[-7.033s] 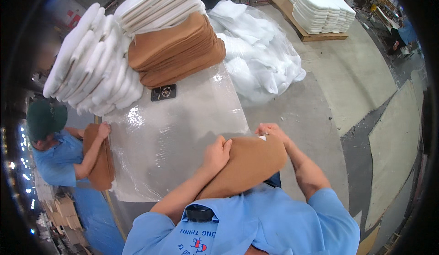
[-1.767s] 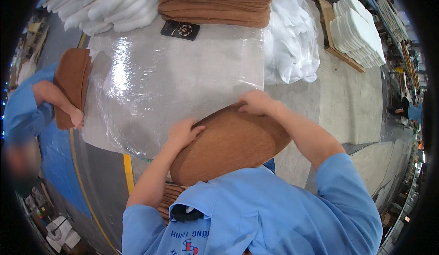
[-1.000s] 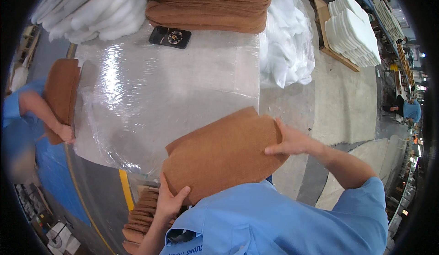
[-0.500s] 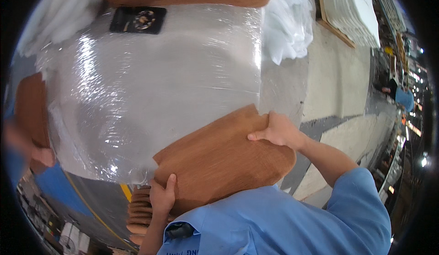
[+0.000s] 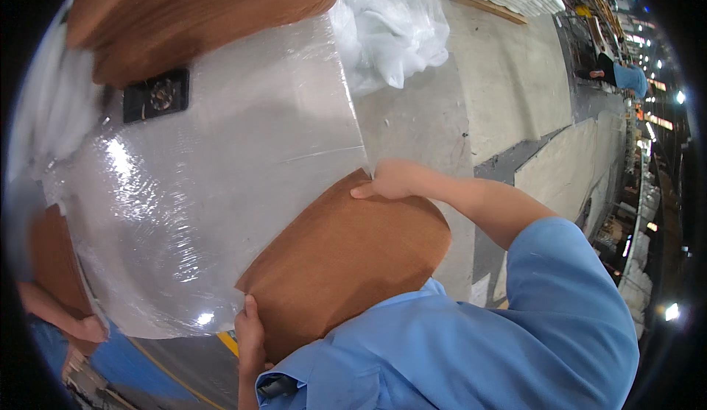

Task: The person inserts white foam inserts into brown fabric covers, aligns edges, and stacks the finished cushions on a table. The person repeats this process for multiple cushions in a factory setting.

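A brown, felt-like pad (image 5: 346, 263) with one straight edge and a rounded far side is held up in front of my body, close to the near edge of a film-wrapped table (image 5: 243, 138). My left hand (image 5: 250, 333) grips its left corner, the thumb lying over the upper face. At the other end of the straight edge, my right hand (image 5: 390, 179) pinches the pad, thumb on top. Fingers of both hands are partly hidden behind the pad.
A stack of brown pads (image 5: 213, 20) lies at the table's far side, beside a black tray (image 5: 156, 95). White fluffy material in plastic (image 5: 387, 27) is beyond the right edge. At far left, another person's hand (image 5: 90, 329) touches a brown pad (image 5: 59, 263).
The view has swung, shifting the table contents left. The pad's straight edge, notched and uneven before, now runs smooth. My right hand has moved to the pad's upper corner.
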`<move>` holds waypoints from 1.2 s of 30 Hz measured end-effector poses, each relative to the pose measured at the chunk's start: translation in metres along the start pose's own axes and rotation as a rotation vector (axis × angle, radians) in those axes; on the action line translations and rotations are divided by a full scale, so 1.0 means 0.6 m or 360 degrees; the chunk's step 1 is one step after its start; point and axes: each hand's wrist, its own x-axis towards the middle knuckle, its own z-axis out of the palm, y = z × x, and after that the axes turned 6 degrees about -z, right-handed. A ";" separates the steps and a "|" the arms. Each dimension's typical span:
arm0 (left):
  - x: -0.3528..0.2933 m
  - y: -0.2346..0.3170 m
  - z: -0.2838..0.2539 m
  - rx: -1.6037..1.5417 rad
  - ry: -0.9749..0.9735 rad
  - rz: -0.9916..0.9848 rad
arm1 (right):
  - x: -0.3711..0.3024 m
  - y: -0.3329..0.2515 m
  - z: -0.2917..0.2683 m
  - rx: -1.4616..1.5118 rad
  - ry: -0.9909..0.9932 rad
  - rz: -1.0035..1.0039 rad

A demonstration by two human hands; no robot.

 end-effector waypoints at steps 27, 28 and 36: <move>-0.129 -0.049 0.015 -0.1236 -0.0053 0.1028 | -0.118 0.059 0.108 0.2077 0.1106 -0.1407; -0.124 -0.031 0.004 -0.1324 -0.0143 0.0993 | -0.106 0.054 0.101 0.2184 0.1081 -0.1402; -0.048 -0.014 0.016 -0.2045 -0.0447 0.1348 | -0.071 0.027 0.078 0.2130 0.1046 -0.1396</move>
